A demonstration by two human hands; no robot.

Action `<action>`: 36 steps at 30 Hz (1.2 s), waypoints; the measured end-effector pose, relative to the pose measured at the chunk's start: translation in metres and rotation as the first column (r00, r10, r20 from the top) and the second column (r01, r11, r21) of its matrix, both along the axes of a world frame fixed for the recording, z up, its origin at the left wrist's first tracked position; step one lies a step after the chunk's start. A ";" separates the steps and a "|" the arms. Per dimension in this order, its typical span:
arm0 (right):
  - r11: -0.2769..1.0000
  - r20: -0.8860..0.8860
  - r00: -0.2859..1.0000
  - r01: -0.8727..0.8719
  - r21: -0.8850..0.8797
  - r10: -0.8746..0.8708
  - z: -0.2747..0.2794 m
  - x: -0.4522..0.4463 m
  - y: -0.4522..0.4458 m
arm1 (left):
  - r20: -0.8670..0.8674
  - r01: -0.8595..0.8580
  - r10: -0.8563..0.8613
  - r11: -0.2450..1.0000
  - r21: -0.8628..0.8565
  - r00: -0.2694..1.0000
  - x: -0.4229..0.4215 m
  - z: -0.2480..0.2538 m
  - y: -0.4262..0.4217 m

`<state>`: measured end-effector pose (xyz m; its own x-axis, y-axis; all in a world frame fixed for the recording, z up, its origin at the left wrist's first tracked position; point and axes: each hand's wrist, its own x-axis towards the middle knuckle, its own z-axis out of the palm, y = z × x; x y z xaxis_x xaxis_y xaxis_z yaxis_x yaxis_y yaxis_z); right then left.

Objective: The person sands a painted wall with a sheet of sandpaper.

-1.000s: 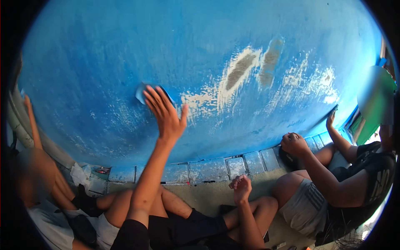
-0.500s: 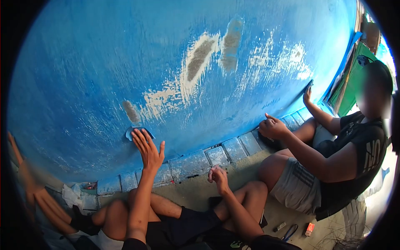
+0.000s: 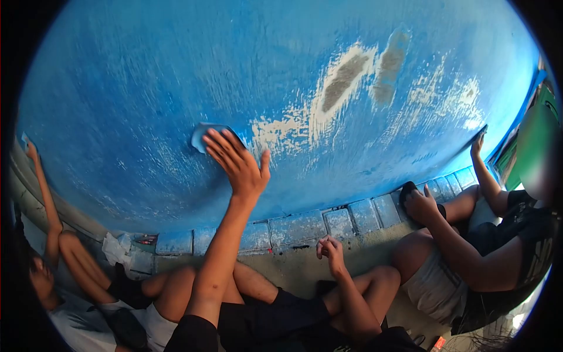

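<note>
pressing sheet (image 3: 200,139) against wall (image 3: 146,70) under left hand (image 3: 241,168)

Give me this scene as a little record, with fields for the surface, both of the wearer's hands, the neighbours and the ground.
surface: blue wall, with scraped white marks and two grey patches
left hand: hand spread against the wall, over a thin bluish sheet
right hand: hand raised away from the wall, fingers curled; nothing visible in it
neighbour, right: seated person, one hand up at the wall with a dark piece
neighbour, left: person, one arm raised to the wall
ground: row of blocks along the wall's foot
</note>
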<state>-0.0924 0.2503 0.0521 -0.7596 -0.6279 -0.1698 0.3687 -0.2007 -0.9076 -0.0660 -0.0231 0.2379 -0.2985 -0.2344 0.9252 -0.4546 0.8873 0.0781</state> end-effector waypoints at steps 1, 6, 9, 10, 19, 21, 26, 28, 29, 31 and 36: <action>0.999 -0.032 0.999 -0.016 0.037 0.017 -0.004 0.003 0.002 | 0.013 -0.008 0.008 1.000 0.013 1.000 0.003 -0.022 0.004; 0.965 -0.128 0.991 0.009 0.263 0.025 -0.008 0.007 0.002 | 0.380 0.017 -0.053 0.995 0.097 0.924 0.027 -0.120 0.015; 0.963 -0.131 0.991 0.024 0.268 0.012 -0.014 0.001 -0.001 | 0.364 0.000 -0.041 0.994 0.111 0.930 0.025 -0.130 0.015; 0.968 -0.120 0.993 0.034 0.247 -0.004 -0.017 0.002 0.000 | 0.305 0.030 -0.075 0.989 0.148 0.949 0.020 -0.121 0.016; 0.905 -0.026 0.997 0.073 0.419 -0.068 -0.033 -0.013 -0.005 | -0.156 0.023 -0.032 0.998 -0.058 0.987 -0.017 0.052 -0.018; 0.921 0.010 0.995 0.084 0.380 -0.095 -0.037 -0.017 -0.007 | -0.151 -0.025 0.008 0.994 -0.110 0.989 -0.018 0.044 -0.025; 0.921 0.033 0.979 0.178 0.348 -0.202 -0.031 -0.020 -0.011 | 0.019 -0.085 0.085 0.996 -0.014 0.996 -0.004 -0.046 -0.008; 0.918 0.001 0.984 0.167 0.360 -0.179 -0.025 -0.016 -0.016 | 0.086 -0.079 0.077 0.997 0.022 0.993 0.004 -0.081 -0.005; 0.913 0.003 0.981 0.177 0.367 -0.192 -0.023 -0.014 -0.019 | 0.165 -0.102 0.097 0.995 0.023 0.982 0.010 -0.096 -0.005; 0.868 -0.459 0.840 0.432 0.245 -0.288 -0.017 -0.013 -0.021 | 0.250 -0.108 0.095 0.993 0.038 0.963 0.020 -0.105 -0.003; 0.798 -0.594 0.727 0.560 0.222 -0.345 0.040 -0.039 -0.021 | 0.302 -0.088 0.065 0.994 0.063 0.951 0.023 -0.097 0.007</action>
<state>-0.1317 0.2297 0.0917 -0.9713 -0.1552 0.1804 -0.2050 0.1608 -0.9655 -0.0426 -0.0157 0.1410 -0.5371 -0.3324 0.7752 -0.5337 0.8457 -0.0072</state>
